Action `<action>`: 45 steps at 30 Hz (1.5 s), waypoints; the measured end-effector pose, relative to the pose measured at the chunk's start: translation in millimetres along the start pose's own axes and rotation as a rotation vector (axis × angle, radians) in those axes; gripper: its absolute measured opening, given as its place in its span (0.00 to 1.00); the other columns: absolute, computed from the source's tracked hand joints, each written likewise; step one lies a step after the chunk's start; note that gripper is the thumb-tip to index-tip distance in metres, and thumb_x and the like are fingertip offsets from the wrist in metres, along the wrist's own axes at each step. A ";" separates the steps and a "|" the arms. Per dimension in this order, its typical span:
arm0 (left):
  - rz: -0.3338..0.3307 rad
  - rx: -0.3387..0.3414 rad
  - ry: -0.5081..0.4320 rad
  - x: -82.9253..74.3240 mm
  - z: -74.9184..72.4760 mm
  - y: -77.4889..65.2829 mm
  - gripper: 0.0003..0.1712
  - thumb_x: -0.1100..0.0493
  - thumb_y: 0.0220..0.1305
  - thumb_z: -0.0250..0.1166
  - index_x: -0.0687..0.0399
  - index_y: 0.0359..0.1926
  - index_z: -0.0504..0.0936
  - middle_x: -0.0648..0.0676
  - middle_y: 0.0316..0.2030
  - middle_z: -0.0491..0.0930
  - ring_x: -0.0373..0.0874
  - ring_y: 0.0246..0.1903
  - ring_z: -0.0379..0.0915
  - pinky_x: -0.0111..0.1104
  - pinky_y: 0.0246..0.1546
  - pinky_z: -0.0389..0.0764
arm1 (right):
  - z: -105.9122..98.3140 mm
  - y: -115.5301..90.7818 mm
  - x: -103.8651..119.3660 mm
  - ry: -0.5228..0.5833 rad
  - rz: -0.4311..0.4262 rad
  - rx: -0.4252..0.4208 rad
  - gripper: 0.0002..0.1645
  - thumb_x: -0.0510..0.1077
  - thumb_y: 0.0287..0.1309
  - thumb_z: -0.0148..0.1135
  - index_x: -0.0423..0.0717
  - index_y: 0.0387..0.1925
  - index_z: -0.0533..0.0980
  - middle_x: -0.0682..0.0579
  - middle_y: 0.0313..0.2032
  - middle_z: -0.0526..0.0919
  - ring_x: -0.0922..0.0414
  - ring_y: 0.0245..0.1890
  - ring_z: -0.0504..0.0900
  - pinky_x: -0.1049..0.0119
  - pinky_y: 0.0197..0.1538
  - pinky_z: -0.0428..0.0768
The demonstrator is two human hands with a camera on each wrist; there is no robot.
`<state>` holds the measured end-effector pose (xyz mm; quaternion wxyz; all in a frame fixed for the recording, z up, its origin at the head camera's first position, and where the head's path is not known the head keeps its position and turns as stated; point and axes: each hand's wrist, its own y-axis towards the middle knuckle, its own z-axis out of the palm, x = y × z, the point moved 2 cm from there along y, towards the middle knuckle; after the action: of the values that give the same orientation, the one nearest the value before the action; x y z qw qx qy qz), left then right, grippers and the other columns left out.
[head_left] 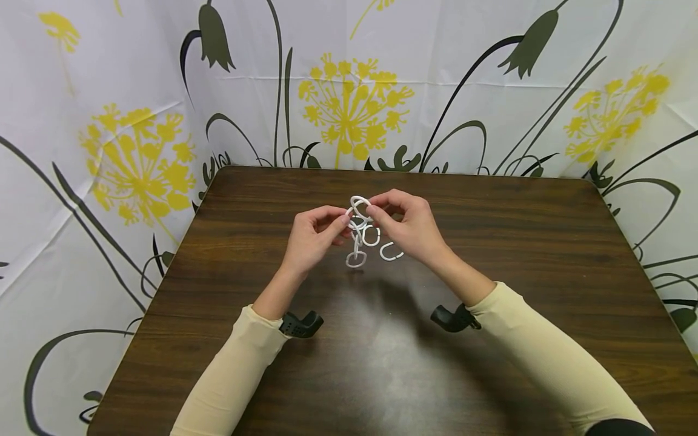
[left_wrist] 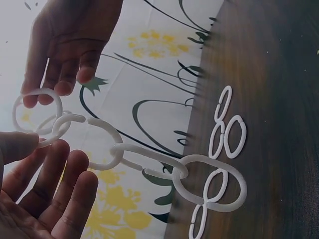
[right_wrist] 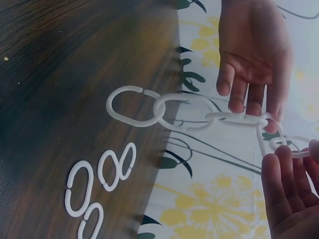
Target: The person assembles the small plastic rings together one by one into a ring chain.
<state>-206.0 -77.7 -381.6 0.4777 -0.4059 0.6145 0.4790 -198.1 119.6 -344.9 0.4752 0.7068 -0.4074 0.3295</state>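
Note:
A chain of white plastic links (left_wrist: 149, 152) hangs from my left hand (head_left: 312, 239), whose thumb and fingers pinch one of its upper links. To the right, my right hand (head_left: 408, 225) holds another white link (head_left: 360, 198) between thumb and fingertips. That link overlaps the pinched one; whether the two are joined I cannot tell. The chain's lowest link (right_wrist: 132, 124) dangles above the table. Several loose white links (right_wrist: 91, 184) with small gaps in their rims lie on the tabletop below the hands. In the head view the chain and the right hand partly cover them.
The brown wood-grain table (head_left: 518, 242) spreads out around both hands. Behind its far edge hangs a white curtain (head_left: 436, 36) with yellow and dark green plant prints. A black wrist camera (head_left: 302, 325) sits at the left cuff, another camera (head_left: 452, 318) at the right.

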 end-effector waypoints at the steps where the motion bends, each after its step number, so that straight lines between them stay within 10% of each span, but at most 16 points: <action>1: 0.004 0.001 0.008 -0.1 0.0 -0.1 0.13 0.63 0.66 0.65 0.70 0.46 0.83 0.67 0.35 0.83 0.54 0.31 0.83 0.40 0.29 0.86 | 0.5 0.0 0.2 -0.012 -0.010 -0.001 0.05 0.38 0.61 0.67 0.40 0.38 0.83 0.51 0.29 0.84 0.53 0.24 0.82 0.68 0.25 0.80; 15: 0.054 -0.002 0.038 -1.9 3.7 0.0 0.12 0.62 0.66 0.66 0.70 0.43 0.84 0.61 0.32 0.84 0.59 0.31 0.81 0.38 0.27 0.85 | 4.3 2.9 -0.1 -0.091 -0.058 -0.016 0.05 0.39 0.61 0.67 0.42 0.37 0.84 0.55 0.31 0.83 0.61 0.26 0.81 0.65 0.27 0.79; 29: 0.013 0.004 0.055 0.1 -0.8 -2.3 0.11 0.65 0.66 0.65 0.71 0.44 0.83 0.72 0.35 0.81 0.65 0.34 0.80 0.42 0.28 0.85 | -1.9 11.6 -3.4 0.192 0.124 -0.071 0.09 0.36 0.63 0.63 0.31 0.41 0.80 0.35 0.31 0.83 0.52 0.28 0.84 0.59 0.28 0.85; 38: 0.042 0.000 0.142 -29.2 0.4 -10.4 0.11 0.70 0.63 0.64 0.74 0.45 0.82 0.67 0.38 0.82 0.57 0.31 0.79 0.41 0.28 0.85 | -1.1 14.6 -3.0 0.216 0.127 -0.050 0.08 0.36 0.62 0.64 0.32 0.39 0.80 0.37 0.28 0.83 0.48 0.27 0.85 0.57 0.29 0.86; 45: 0.054 -0.029 0.049 -10.0 -3.6 1.3 0.16 0.66 0.65 0.65 0.67 0.53 0.81 0.65 0.43 0.82 0.58 0.37 0.80 0.42 0.29 0.85 | 0.0 15.2 -1.4 0.209 0.147 -0.023 0.09 0.36 0.62 0.64 0.31 0.39 0.80 0.38 0.29 0.83 0.50 0.27 0.84 0.59 0.28 0.85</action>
<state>-205.8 -80.5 -371.3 0.4434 -0.4076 0.6299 0.4904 -212.2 116.7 -340.0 0.4977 0.6316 -0.4099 0.4306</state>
